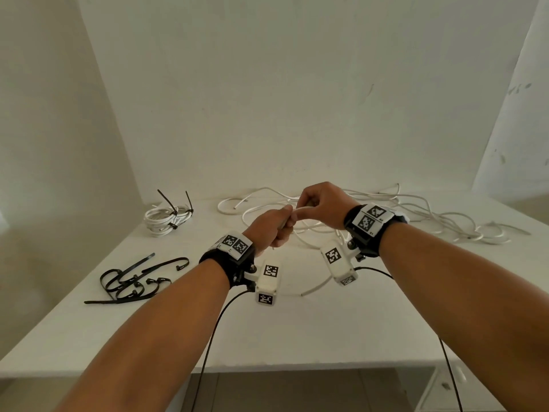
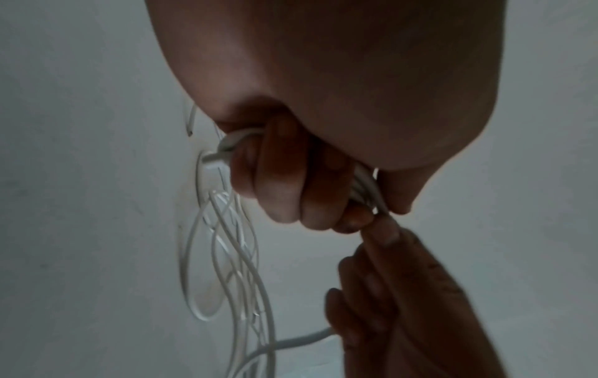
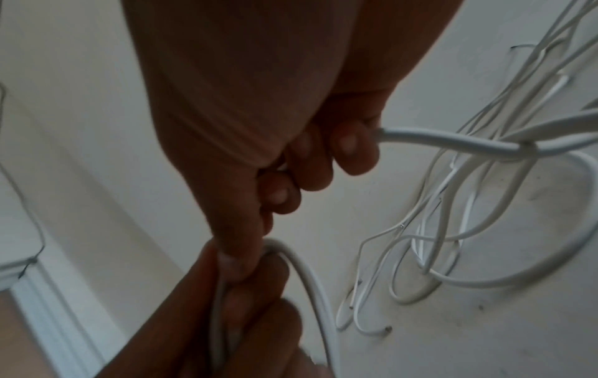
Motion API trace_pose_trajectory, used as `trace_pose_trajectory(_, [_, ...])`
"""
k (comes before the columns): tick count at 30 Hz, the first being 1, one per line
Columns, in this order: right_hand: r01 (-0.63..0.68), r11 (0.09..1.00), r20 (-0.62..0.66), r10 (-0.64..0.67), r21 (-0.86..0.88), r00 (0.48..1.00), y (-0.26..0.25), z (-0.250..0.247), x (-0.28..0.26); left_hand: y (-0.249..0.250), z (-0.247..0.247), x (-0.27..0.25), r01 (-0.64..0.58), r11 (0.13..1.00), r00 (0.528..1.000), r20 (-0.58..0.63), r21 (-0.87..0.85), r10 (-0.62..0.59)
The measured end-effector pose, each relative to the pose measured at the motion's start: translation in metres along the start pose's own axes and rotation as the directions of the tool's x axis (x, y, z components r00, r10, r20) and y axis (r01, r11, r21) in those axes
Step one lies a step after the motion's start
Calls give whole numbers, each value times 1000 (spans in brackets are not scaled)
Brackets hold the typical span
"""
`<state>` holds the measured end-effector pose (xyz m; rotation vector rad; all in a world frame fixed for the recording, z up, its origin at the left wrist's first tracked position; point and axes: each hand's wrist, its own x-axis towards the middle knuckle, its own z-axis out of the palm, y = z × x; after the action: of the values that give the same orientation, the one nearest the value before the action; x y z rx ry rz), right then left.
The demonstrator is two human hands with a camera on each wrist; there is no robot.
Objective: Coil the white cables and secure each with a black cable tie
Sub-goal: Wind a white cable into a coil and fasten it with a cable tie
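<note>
A thin white round cable (image 1: 300,210) is held above the white worktop (image 1: 297,322) by both hands, which are raised close together at the middle of the head view; the left hand (image 1: 271,230) is closed in a fist round several turns of this cable, and its grip is seen narrow and full in the left wrist view, where the curled fingers (image 2: 281,179) are wrapped over the white strands; the right hand (image 1: 322,203) is placed just beside it, a little higher, and a short stretch of the same cable is pinched between its thumb and fingers; the two hands are touching at the fingertips. The rest of the cable is left hanging down and is spread in loose white loops (image 1: 416,215) on the far part of the worktop, behind and to the right of the hands. One finished white coil (image 1: 166,218), bound with black cable ties whose tails stand up, is laid at the far left; a loose heap of curved black plastic cable ties (image 1: 130,281) is laid nearer, on the left side, well apart from the hands.
</note>
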<state>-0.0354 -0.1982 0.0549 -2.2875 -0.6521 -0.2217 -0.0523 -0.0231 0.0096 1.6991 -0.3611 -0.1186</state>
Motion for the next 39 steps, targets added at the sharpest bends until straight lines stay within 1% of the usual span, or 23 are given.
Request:
trace_pose_trajectory(3, [-15, 998, 0, 15, 66, 1000, 7, -8, 2, 7, 2, -1, 54, 996, 998, 38, -65, -52])
trace_pose_trajectory(5, [-25, 996, 2, 25, 90, 1000, 11, -12, 4, 11, 0, -4, 74, 990, 993, 105, -116, -62])
trace_pose_trajectory(8, [-62, 990, -44, 68, 123, 997, 23, -13, 3, 17, -5, -8, 108, 957, 977, 207, -270, -52])
trace_pose_trajectory(10, [-86, 984, -46, 94, 154, 994, 30, -9, 1, 22, -6, -12, 104, 924, 969, 246, -367, -11])
trace_pose_trajectory(14, [-129, 974, -1, 131, 187, 991, 38, 7, -2, 28, -5, -17, 36, 869, 965, 242, -494, 98])
trace_pose_trajectory(16, [-160, 972, 3, 162, 171, 987, 45, 10, -4, 34, -8, -16, 18, 823, 947, 275, -568, 169])
trace_pose_trajectory(19, [-198, 963, -37, 208, 185, 977, 63, 9, -10, 46, -17, -16, 25, 729, 917, 306, -684, 255])
trace_pose_trajectory(20, [-195, 963, -49, 207, 186, 977, 67, 9, -12, 50, -17, -17, 14, 711, 913, 300, -703, 278])
trace_pose_trajectory(22, [-171, 981, -46, 175, 89, 983, 66, 12, -15, 56, -13, -18, -46, 701, 926, 234, -712, 298])
trace_pose_trajectory(24, [-145, 988, 26, 147, -51, 989, 55, 19, -18, 58, -6, -14, -110, 694, 944, 145, -711, 298])
trace_pose_trajectory(26, [-134, 984, 111, 147, -118, 983, 43, 29, -22, 57, -1, -7, -158, 687, 947, 90, -709, 310])
trace_pose_trajectory(27, [-127, 983, 146, 146, -133, 978, 38, 34, -24, 56, 1, -4, -180, 701, 950, 62, -690, 305])
trace_pose_trajectory(29, [-104, 983, 208, 135, -153, 969, 31, 44, -26, 53, 1, 1, -231, 770, 963, -24, -595, 270])
trace_pose_trajectory(31, [-87, 981, 251, 130, -176, 959, 25, 50, -29, 44, 2, 7, -256, 883, 967, -91, -394, 240])
trace_pose_trajectory(33, [-59, 978, 278, 115, -202, 954, 20, 54, -32, 31, 2, 12, -219, 962, 972, -124, -162, 200])
trace_pose_trajectory(35, [-45, 978, 288, 105, -205, 952, 17, 54, -34, 16, 0, 16, -144, 990, 979, -145, 10, 144])
trace_pose_trajectory(36, [-40, 978, 286, 98, -203, 953, 17, 54, -33, 10, -1, 16, -112, 989, 982, -141, 92, 124])
trace_pose_trajectory(39, [-11, 977, 290, 75, -215, 954, 13, 50, -31, -4, -1, 15, -64, 955, 989, -107, 289, 99])
